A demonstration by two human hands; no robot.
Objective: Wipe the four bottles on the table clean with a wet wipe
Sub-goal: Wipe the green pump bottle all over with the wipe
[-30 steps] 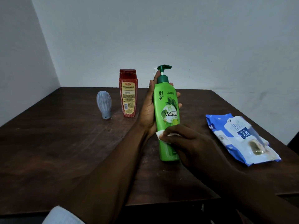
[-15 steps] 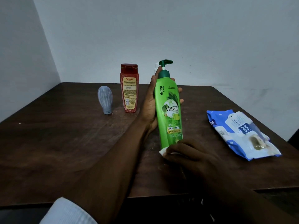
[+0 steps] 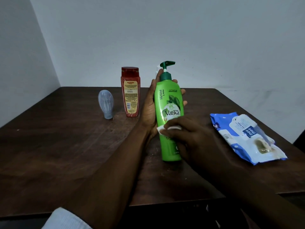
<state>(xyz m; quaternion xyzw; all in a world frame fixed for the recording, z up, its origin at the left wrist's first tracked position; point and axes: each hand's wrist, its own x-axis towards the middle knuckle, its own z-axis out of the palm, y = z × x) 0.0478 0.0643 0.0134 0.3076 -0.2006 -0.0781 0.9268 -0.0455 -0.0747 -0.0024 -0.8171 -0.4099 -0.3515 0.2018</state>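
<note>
— Three bottles showed plainly on the table [image 3: 49, 146]; a white bit of something peeked out behind the raised hand, too hidden to name.

— And the one being cleaned?

— That was the green bottle [image 3: 168, 113], tall and glossy, with a dark green pump on top and a leafy label. It stood near the middle of the table, leaning a little to the left, its base seemingly on the wood. The left hand [image 3: 149, 104] was wrapped round its back, fingers curling past the far side. The right hand [image 3: 189, 138] pinched a folded white wipe [image 3: 162, 128] against the lower front of it.

— What else stood nearby?

— A red bottle [image 3: 130, 93], flat-sided with a yellowish label and a red cap, upright just to the left. Further left, a small grey bottle [image 3: 106, 103], rounded like a bulb, resting on its cap. They stood apart from each other and from the green one.

— Any room to work?

— Plenty on the left half, bare dark wood, scuffed and dull. On the right lay the wipes pack [image 3: 244, 138], soft crinkly plastic in blue and white, flat near the right edge with its flap stained. The near edge of the table ran close under both forearms, and a pale ribbed sleeve [image 3: 66, 219] showed at the left elbow.
</note>
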